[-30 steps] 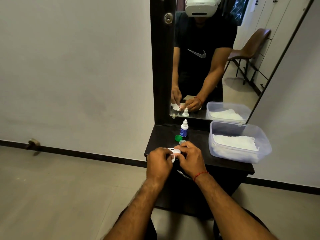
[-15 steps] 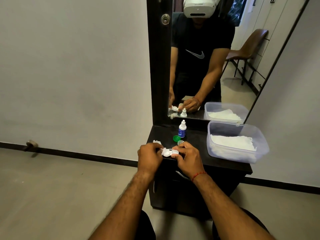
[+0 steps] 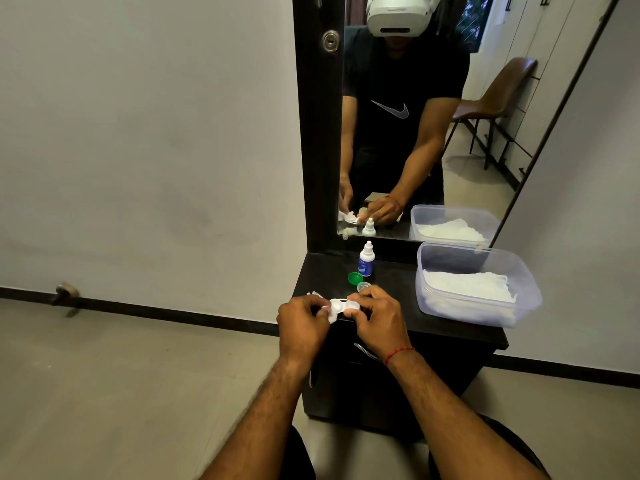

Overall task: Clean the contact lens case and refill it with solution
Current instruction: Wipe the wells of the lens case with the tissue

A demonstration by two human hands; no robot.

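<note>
A white contact lens case (image 3: 341, 305) is held between both hands above the front edge of the black cabinet top (image 3: 398, 282). My right hand (image 3: 379, 320) grips its right end. My left hand (image 3: 304, 323) holds a crumpled white tissue (image 3: 329, 315) pressed against the case's left well. Behind the hands lie a green cap (image 3: 355, 278) and a pale cap (image 3: 363, 286). A small white solution bottle (image 3: 366, 259) with a blue label stands upright further back.
A clear plastic box (image 3: 485, 268) of white tissues sits on the right of the cabinet. A mirror (image 3: 415, 116) rises behind the cabinet and reflects a person and a brown chair. Grey floor lies to the left.
Both hands with the case have shifted slightly left. The case now lies flat with both wells showing, and the tissue is at its left well.
</note>
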